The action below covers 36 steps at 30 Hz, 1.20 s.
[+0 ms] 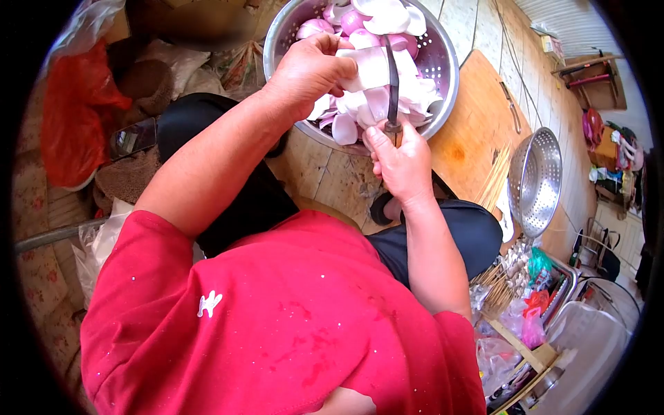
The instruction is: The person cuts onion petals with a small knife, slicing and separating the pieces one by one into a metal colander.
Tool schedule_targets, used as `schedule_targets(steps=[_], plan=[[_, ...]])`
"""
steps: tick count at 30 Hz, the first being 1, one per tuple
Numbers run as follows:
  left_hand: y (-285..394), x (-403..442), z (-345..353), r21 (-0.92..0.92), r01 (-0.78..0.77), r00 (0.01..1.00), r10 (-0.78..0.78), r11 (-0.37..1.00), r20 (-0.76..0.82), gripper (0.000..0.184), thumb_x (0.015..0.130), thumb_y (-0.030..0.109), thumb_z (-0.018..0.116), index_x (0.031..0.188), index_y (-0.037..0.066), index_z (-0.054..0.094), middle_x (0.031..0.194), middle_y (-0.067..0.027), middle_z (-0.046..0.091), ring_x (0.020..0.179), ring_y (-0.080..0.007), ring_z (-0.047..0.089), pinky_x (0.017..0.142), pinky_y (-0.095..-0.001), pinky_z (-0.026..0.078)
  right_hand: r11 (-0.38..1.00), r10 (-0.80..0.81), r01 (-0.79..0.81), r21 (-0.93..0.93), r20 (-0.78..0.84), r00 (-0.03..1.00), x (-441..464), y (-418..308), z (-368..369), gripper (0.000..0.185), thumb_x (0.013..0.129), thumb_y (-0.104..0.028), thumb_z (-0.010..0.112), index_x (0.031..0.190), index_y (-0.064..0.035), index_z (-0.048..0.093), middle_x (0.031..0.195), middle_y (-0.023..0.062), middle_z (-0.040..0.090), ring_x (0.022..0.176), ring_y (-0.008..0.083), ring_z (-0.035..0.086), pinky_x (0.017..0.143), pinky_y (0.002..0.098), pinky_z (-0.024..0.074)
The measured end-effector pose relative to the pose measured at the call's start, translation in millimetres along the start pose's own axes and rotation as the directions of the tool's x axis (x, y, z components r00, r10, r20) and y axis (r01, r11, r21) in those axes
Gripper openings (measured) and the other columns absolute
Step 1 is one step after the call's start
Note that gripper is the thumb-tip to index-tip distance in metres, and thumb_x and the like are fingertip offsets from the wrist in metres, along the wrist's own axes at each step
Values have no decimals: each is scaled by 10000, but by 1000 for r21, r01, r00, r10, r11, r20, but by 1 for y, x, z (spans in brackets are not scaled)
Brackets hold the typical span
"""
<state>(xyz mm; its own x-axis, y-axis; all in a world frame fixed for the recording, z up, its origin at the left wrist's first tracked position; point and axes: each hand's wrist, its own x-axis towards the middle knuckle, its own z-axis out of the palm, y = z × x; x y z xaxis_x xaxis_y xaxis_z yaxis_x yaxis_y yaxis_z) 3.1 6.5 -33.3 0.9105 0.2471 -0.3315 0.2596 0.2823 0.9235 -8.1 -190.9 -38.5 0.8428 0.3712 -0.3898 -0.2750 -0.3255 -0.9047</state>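
My right hand [402, 160] is closed around the handle of a knife [393, 90], whose narrow dark blade points away from me over the colander. Between the thumb and fingers of my left hand [311, 72] is a pale piece of onion [368, 69], close against the blade. Below both hands stands a large metal colander [448, 69] with holes in its wall. It holds peeled purple-white onions [356, 22] at the far side and many cut, curved onion layers [422, 98] nearer me. Part of the knife handle is hidden by my fingers.
Right of the colander lies a wooden board [467, 114] with another knife [510, 107] near its edge. Thin wooden skewers [494, 178] and a second metal colander [536, 183] are beside it. A red plastic bag [79, 114] is at left; bags and trays crowd the lower right.
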Motion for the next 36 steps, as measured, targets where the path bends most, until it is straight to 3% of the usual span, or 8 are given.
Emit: schedule_targets(steps=[1,5,21,24,26,28,32,36], plan=[[-3,3,0,-5,-58,998,58,998,11,295,746,67,682,1027,1,622,877,-60,635,723,-142,607,578,-273,501,998,5,-4,-55,6,1000,-2,-1,0,261,872,-253,686,929,-14,597,685,38,621,547,116,579,526,284,479],[-2,2,3,27,-86,996,85,996,19,206,806,26,654,998,78,601,876,-8,627,723,-109,616,632,-271,515,971,-106,98,-219,-23,994,-5,12,5,280,850,-260,696,946,-11,611,752,104,667,724,187,658,701,335,513],[3,3,2,34,-29,999,28,999,31,243,746,-7,728,961,-22,616,838,-91,639,714,-186,655,610,-306,574,971,-32,38,-237,27,999,1,15,1,338,848,-310,673,947,8,616,754,120,668,726,216,658,705,352,512],[2,1,4,81,-11,997,5,997,78,222,737,-6,741,922,-14,619,814,-87,645,701,-184,659,608,-311,575,965,-93,98,-241,31,995,6,14,1,353,852,-303,670,980,22,613,711,103,644,632,190,624,632,345,504],[2,-8,12,69,64,984,-74,996,165,206,723,5,761,873,2,620,790,-87,651,693,-183,663,598,-313,570,983,137,-124,-138,86,987,10,6,3,321,895,-306,664,982,-16,558,620,2,515,472,82,470,438,243,384],[-4,-3,12,106,54,983,-72,993,170,210,742,49,769,898,-1,639,804,-85,667,677,-165,656,588,-297,555,987,94,-88,-136,43,995,11,3,3,314,893,-304,669,979,-21,562,619,-3,514,464,78,461,412,244,371],[-1,3,6,528,-172,983,107,832,151,298,843,261,747,1035,44,677,860,-33,680,729,-105,625,634,-262,513,996,89,-89,19,-1,996,5,2,-9,236,896,-263,684,946,-55,584,632,-16,538,458,54,476,401,209,388],[-9,13,-1,601,-336,940,214,725,267,328,860,262,717,1100,43,674,886,-42,682,791,-110,624,687,-283,520,998,-25,30,-49,96,995,-6,9,-27,178,857,-203,727,872,-78,602,642,-27,556,468,34,487,409,203,387]])
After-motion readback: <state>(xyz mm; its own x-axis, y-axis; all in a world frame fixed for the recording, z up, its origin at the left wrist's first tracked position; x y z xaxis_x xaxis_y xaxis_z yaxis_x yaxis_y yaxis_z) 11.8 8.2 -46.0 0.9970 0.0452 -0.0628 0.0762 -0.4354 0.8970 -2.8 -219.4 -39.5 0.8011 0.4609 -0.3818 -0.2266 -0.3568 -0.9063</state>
